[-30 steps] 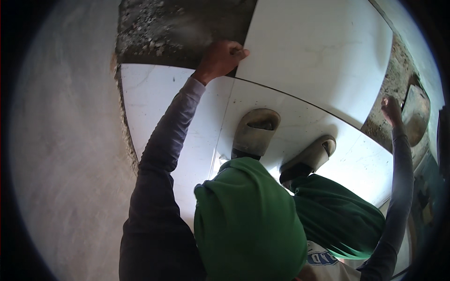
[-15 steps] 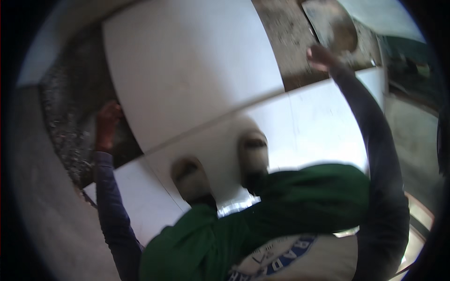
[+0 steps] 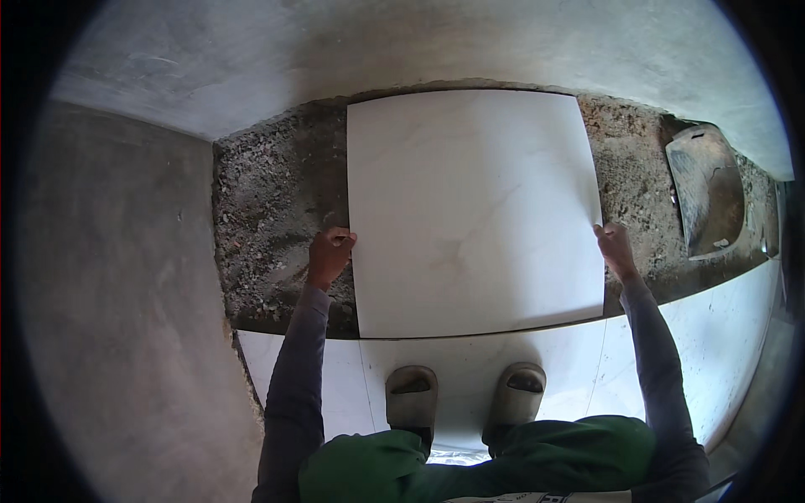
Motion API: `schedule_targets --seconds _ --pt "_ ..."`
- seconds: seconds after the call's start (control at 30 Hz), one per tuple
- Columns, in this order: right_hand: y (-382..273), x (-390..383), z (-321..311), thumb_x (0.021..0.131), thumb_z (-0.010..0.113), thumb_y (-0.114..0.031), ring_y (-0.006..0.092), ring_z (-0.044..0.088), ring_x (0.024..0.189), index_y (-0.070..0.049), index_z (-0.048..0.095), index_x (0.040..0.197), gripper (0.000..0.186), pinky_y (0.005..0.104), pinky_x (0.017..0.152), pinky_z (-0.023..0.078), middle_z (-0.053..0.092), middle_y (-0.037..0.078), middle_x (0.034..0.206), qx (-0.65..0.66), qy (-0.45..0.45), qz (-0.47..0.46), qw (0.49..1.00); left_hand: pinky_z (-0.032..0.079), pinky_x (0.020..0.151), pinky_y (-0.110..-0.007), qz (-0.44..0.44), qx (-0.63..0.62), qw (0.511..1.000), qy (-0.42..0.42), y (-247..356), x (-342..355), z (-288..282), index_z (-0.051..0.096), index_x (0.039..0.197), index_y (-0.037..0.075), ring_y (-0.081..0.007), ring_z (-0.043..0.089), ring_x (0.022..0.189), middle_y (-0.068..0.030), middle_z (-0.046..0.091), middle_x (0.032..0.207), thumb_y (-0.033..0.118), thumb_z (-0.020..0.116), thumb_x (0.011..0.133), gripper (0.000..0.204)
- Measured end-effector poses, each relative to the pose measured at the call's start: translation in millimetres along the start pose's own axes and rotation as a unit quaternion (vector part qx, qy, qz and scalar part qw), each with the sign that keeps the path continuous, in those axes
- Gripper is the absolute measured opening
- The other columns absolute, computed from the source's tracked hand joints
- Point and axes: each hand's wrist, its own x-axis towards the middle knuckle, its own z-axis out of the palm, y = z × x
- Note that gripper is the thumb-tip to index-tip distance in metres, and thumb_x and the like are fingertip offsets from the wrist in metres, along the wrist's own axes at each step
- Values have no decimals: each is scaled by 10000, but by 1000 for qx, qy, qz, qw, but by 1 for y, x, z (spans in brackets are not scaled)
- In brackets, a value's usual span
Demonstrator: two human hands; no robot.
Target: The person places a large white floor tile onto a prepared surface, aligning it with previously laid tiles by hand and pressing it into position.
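A large square white floor tile [image 3: 470, 210] with faint marbling lies in front of me, its near edge along a row of laid tiles. My left hand [image 3: 330, 253] is at the tile's left edge, fingers curled and thumb against the rim. On the opposite side, my right hand [image 3: 615, 248] grips the right edge with bent fingers. Both hands sit around the middle to lower part of the sides. The tile's underside and whatever bears it are hidden, so I cannot tell whether it is raised.
Rough gravelly ground [image 3: 264, 210] shows left of the tile, and sandy ground [image 3: 629, 180] to its right. A worn, curved scoop-like piece [image 3: 711, 197] lies at the far right. Grey walls [image 3: 134, 251] bound the left and far sides. My sandaled feet stand on laid white tiles [image 3: 646, 369].
My right hand has come from out over the sandy ground to the tile's right edge. The left hand remains by the left edge. My view has turned and levelled.
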Motion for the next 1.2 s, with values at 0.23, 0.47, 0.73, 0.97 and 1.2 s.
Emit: schedule_targets --seconds 0.23,0.47,0.73,0.97,1.2 --pt "-27 24 -12 870 656 -265 137 485 577 37 589 659 375 386 540 379 528 71 571 144 81 -3 986 563 788 -374 131 132 979 82 27 33 7 695 1089 -33 -280 731 860 -170 749 921 267 718 891 361" --pt "-29 61 6 869 684 -316 133 486 588 27 629 692 390 368 547 390 538 52 586 194 78 75 975 545 699 -348 100 38 994 13 34 84 12 675 1096 -35 -188 693 799 -129 728 917 259 697 909 350" --pt "-30 72 13 886 695 -366 118 449 555 8 635 664 439 383 520 370 541 40 584 252 104 152 950 480 532 -302 7 -90 995 -35 23 96 6 673 947 -2 -135 612 623 -35 633 705 311 648 946 315" --pt "-20 79 -17 937 647 -399 132 393 473 -44 602 600 491 420 519 403 494 47 538 220 -94 98 966 434 493 -350 -1 106 993 -54 -4 123 -2 636 724 9 -153 561 522 -49 596 599 402 679 910 437" --pt "-25 64 -22 899 617 -625 219 706 882 -24 698 1118 645 429 794 567 713 116 972 229 -163 113 953 459 512 -323 -9 43 997 -68 -8 126 -4 657 815 7 -141 575 587 -19 592 678 467 729 900 473"
